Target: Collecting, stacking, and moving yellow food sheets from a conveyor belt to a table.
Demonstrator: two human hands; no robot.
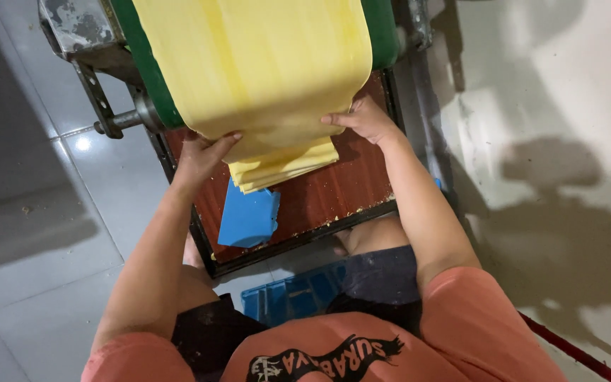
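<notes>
A wide yellow dough sheet [263, 64] hangs down off a green belt [151, 78] of a machine. Under its lower edge lies a folded stack of the same yellow sheet [288, 166] on a reddish-brown wooden tray [348, 184]. My left hand [203, 152] grips the sheet's lower left edge, thumb on top. At the lower right edge my right hand [365, 120] holds the sheet with fingers curled on it. A blue plastic scraper [249, 216] lies flat on the tray in front of the stack.
The machine's metal frame and a roller shaft [118, 122] stick out at the upper left. A blue plastic crate [291, 293] sits on the floor between my knees. Grey floor tiles [44, 233] lie to the left, and a pale wall [553, 106] with shadows stands at the right.
</notes>
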